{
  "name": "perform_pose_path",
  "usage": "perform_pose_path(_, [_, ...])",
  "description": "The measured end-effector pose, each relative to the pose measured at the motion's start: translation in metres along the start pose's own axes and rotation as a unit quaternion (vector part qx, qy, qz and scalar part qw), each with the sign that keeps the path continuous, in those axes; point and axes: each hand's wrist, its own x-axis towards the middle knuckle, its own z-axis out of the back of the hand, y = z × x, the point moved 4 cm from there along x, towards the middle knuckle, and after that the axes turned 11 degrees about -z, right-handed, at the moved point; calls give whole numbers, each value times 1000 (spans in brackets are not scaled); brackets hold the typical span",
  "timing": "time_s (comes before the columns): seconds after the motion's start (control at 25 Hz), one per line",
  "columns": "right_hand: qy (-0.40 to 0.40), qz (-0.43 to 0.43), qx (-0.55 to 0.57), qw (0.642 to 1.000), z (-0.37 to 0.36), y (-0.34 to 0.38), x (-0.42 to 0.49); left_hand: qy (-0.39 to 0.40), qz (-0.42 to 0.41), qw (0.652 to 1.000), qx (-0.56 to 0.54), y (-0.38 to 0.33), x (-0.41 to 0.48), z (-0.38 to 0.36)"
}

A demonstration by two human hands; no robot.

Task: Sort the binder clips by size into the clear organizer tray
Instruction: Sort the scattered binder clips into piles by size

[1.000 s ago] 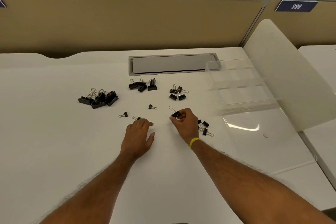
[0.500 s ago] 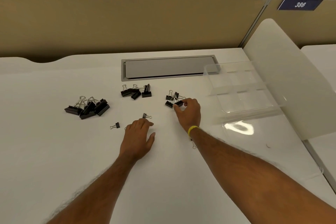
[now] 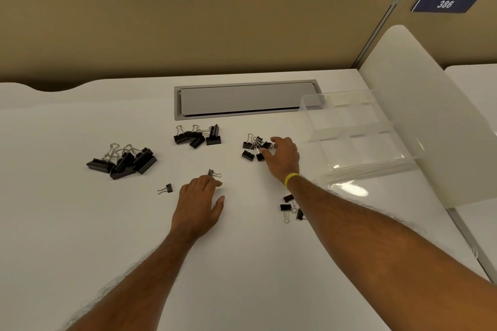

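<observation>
My right hand point(image 3: 282, 158) reaches into a pile of binder clips point(image 3: 252, 147) just left of the clear organizer tray point(image 3: 357, 131), and I cannot tell whether it pinches one; my left hand point(image 3: 200, 201) lies flat and relaxed on the desk point(image 3: 67, 223), a loose clip point(image 3: 214, 173) at its fingertips. I'd take one clip by its black body and lift it clear of the tangled wire handles. The only readable writing is "386" on the blue sign point(image 3: 443, 4)

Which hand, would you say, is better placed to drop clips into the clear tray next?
The right hand: its fingertips touch a clip cluster, with the clear tray just to its right. The left hand rests flat, farther from it.
</observation>
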Motion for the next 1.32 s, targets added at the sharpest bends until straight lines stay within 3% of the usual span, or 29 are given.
perform_pose_path(0.4, [-21, 113, -20, 993, 7, -10, -65, 20, -22, 1000, -1, -30, -25, 3])
perform_pose_path(0.72, [61, 214, -71, 972, -18, -28, -153, 55, -55, 997, 19, -56, -69, 1])
perform_pose_path(1.0, [100, 245, -138, 954, -22, -55, -196, 119, -19, 992, 28, -57, -93, -11])
perform_pose_path(1.16, [51, 206, -145, 966, -2, -73, -188, 135, -15, 990, 29, -64, -96, -17])
perform_pose_path(1.32, [8, 72, -97, 993, 25, -99, -166, 145, -20, 989, 35, -77, -83, -21])
